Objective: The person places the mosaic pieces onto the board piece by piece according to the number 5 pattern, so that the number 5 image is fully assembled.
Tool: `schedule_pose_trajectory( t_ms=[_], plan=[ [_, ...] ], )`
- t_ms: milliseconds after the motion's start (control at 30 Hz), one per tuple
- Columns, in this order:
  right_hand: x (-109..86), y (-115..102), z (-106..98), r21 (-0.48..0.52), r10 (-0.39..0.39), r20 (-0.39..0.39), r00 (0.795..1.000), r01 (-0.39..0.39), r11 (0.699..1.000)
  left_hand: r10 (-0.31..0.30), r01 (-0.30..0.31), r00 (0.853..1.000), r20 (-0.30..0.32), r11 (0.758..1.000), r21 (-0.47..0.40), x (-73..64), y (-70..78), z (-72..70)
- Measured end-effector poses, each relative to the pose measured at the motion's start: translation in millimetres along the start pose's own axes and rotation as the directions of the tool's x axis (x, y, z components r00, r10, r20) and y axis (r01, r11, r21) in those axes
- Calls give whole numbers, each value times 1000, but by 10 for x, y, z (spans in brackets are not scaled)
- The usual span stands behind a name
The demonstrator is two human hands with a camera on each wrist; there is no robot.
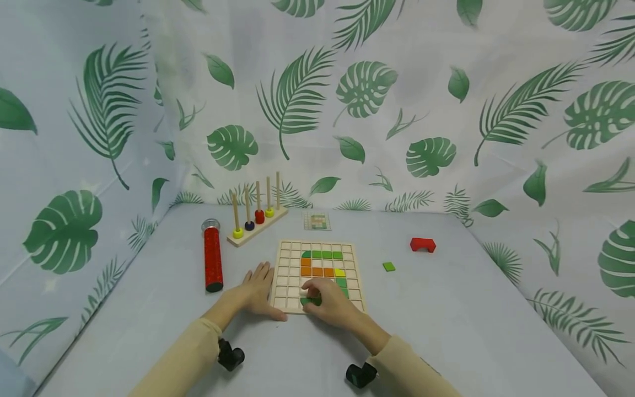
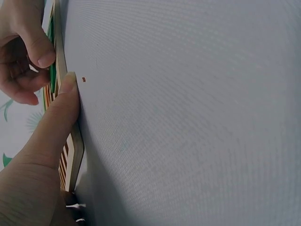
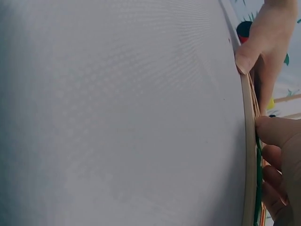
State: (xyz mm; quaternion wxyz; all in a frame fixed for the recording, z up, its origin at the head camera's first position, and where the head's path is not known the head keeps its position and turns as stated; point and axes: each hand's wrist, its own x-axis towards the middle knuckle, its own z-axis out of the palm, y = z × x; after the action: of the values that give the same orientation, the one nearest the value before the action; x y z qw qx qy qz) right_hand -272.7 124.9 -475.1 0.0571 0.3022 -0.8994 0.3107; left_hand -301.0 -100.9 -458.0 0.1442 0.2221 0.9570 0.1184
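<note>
A wooden grid board (image 1: 288, 264) lies on the table, with green, orange and yellow square tiles in some of its cells. My left hand (image 1: 258, 292) rests at the board's left edge, fingers spread and thumb along the near left corner. Over the board's near edge, my right hand (image 1: 329, 303) has its thumb and curled fingers at a dark green tile (image 1: 311, 301) with a rounded corner. In the left wrist view, the right thumb (image 2: 46, 57) touches this tile's edge. The right hand covers part of the near rows.
A loose green tile (image 1: 389, 267) and a red arch block (image 1: 423, 245) lie right of the board. Behind it is a small pattern card (image 1: 317, 221). Farther left stand a peg rack (image 1: 258, 225) with coloured beads and a red tube (image 1: 213, 259).
</note>
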Motion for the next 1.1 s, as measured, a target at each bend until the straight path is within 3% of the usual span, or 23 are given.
schedule_pose_trajectory(
  t_ms=[200, 400, 600, 833, 1100],
  plan=[
    [3, 40, -63, 23, 18, -34, 999, -18, 1000, -9, 9, 1000, 1, 1000, -8, -31, -26, 26],
    [7, 191, -130, 106, 59, -183, 981, -40, 994, -18, 18, 1000, -10, 1000, -22, -99, -66, 38],
    [-39, 397, -305, 160, 207, -295, 933, -166, 973, -14, 14, 1000, -6, 1000, -24, -105, -56, 18],
    [-134, 623, -563, 174, 405, -341, 848, -367, 914, -13, 13, 1000, 7, 1000, -8, -60, -16, -5],
    [-268, 907, -795, 115, 441, -425, 791, -436, 893, 0, 0, 1000, 4, 1000, -14, -46, -9, 8]
  ],
)
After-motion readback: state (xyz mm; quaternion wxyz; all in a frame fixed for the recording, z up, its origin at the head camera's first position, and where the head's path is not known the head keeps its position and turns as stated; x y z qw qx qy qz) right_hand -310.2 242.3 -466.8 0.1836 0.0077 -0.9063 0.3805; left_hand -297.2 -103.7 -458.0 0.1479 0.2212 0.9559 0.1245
